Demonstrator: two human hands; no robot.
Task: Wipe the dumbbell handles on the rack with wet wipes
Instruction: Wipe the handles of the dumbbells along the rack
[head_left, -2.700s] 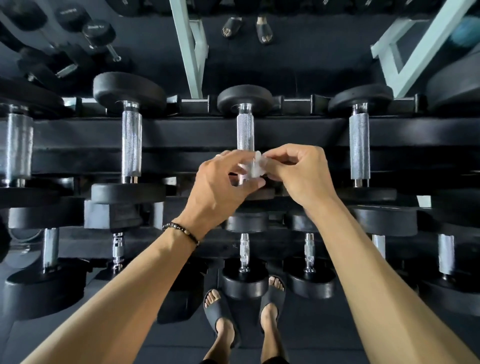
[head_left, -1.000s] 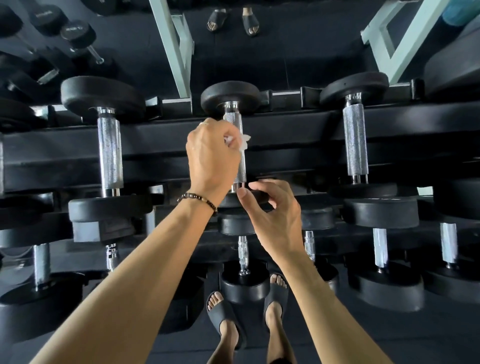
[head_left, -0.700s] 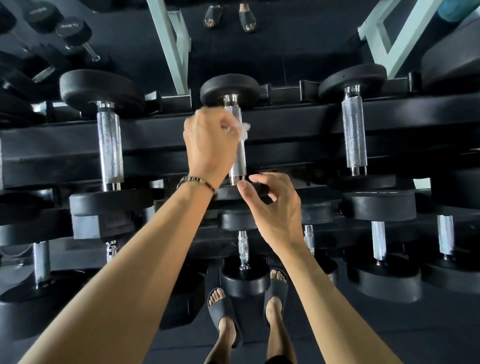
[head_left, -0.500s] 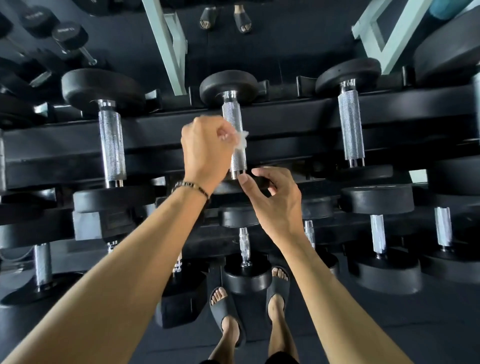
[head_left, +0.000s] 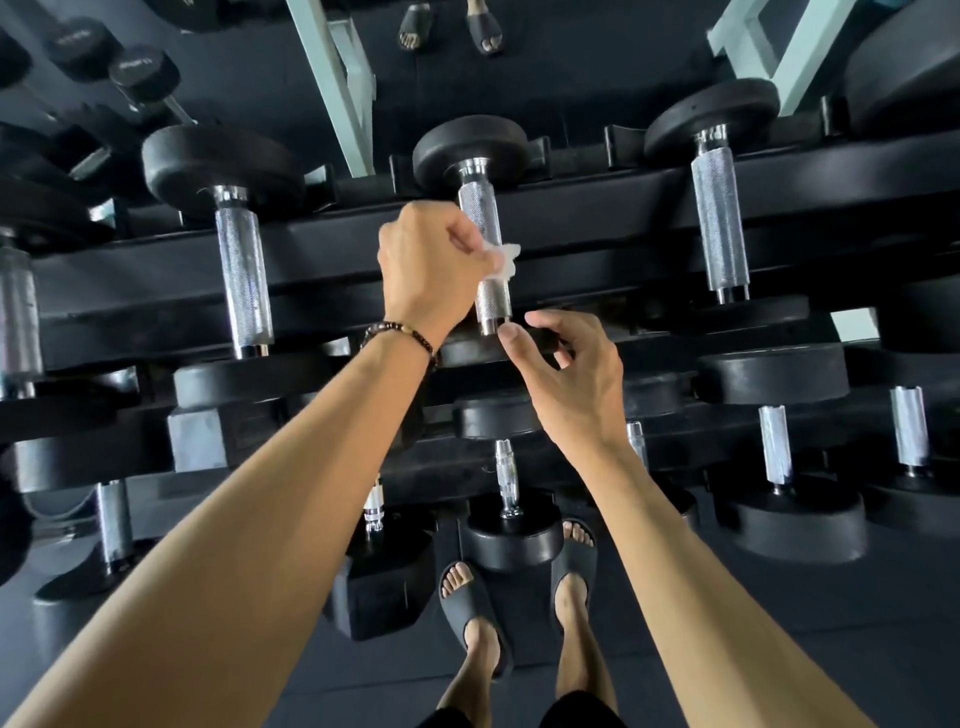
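A black dumbbell rack (head_left: 597, 197) on a dark gym floor (head_left: 779, 623), with two hands working at its top row.

The rack fills the view in tiers, with pale green frame bars (head_left: 332, 78) behind it. On the top tier lie black-headed dumbbells with silver knurled handles; the middle dumbbell handle (head_left: 488, 260) is the one in work. The left hand (head_left: 431, 270) is curled around it and presses a white wet wipe (head_left: 504, 260) to the metal. The right hand (head_left: 576, 384) has loosely bent fingers, and its fingertips touch the near black head (head_left: 478, 351) just below the handle. A bead bracelet (head_left: 400, 335) is on the left wrist. Dark slippers (head_left: 472, 613) stand on the floor below.
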